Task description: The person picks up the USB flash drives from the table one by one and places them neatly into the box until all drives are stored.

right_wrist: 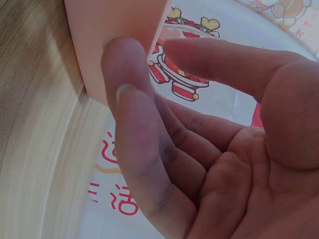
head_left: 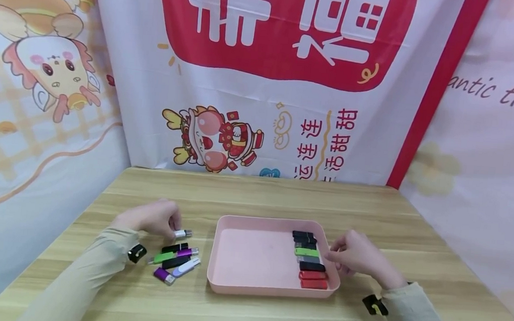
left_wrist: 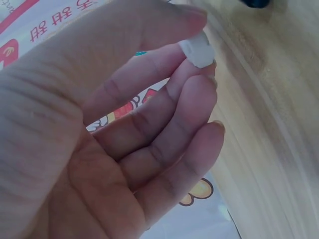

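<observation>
Thumb and fingertips of my left hand (head_left: 155, 218) pinch a white USB flash drive (head_left: 183, 234), its metal plug pointing right. In the left wrist view its white end (left_wrist: 200, 51) shows between them. Just below that hand lies a loose pile of USB flash drives: purple (head_left: 164, 275), green (head_left: 164, 258), black and pale lilac (head_left: 186, 267). My right hand (head_left: 360, 257) holds the right wall of a pink tray (head_left: 249, 255), fingers against the outside and thumb at the rim. Inside, along that wall, black, green (head_left: 306, 252), grey and red flash drives (head_left: 313, 275) form a column.
The tray stands on a wood-grain table (head_left: 263, 196), right of the pile. A printed white and red cloth (head_left: 280, 92) hangs behind the table's back edge, with more printed cloth on both sides. Small black devices sit at both wrists.
</observation>
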The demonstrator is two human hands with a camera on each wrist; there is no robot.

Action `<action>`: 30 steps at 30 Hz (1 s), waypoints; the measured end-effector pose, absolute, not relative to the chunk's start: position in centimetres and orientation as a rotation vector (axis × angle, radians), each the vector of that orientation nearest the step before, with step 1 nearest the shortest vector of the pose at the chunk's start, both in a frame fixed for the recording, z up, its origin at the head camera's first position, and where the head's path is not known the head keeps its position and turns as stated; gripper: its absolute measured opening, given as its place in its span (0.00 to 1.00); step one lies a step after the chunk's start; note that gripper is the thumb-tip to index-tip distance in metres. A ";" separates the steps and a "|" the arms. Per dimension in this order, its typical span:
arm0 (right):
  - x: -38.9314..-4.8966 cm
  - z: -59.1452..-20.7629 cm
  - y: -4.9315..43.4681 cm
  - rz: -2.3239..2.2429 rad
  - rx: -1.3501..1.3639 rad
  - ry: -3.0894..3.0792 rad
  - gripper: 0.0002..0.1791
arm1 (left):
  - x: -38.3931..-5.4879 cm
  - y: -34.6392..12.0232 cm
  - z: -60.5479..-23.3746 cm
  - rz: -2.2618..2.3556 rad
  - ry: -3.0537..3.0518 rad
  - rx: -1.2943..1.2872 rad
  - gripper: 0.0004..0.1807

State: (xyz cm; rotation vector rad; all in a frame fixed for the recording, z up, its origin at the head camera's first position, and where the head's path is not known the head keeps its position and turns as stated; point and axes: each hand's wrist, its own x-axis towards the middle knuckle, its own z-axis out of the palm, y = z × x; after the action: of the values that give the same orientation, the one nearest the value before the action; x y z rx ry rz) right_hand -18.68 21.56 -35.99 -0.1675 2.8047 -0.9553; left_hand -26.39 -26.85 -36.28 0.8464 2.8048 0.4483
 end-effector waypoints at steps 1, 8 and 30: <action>-18.7 -36.0 21.5 -0.962 -0.171 2.802 0.06 | -26.4 -26.9 -36.2 0.447 2.804 0.845 0.08; -18.9 -36.1 21.1 -0.994 -0.214 2.795 0.05 | -26.0 -26.9 -35.0 0.492 2.765 0.902 0.06; -18.9 -36.3 21.8 -0.932 -0.261 2.847 0.05 | -23.2 -20.8 -30.3 0.547 2.724 1.105 0.06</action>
State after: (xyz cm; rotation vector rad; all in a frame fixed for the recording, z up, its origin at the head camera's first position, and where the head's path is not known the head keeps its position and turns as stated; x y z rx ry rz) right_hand -18.92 21.83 -36.33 -0.2608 2.8473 -0.9320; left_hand -23.23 -20.82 -30.31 1.1050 2.7243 0.5470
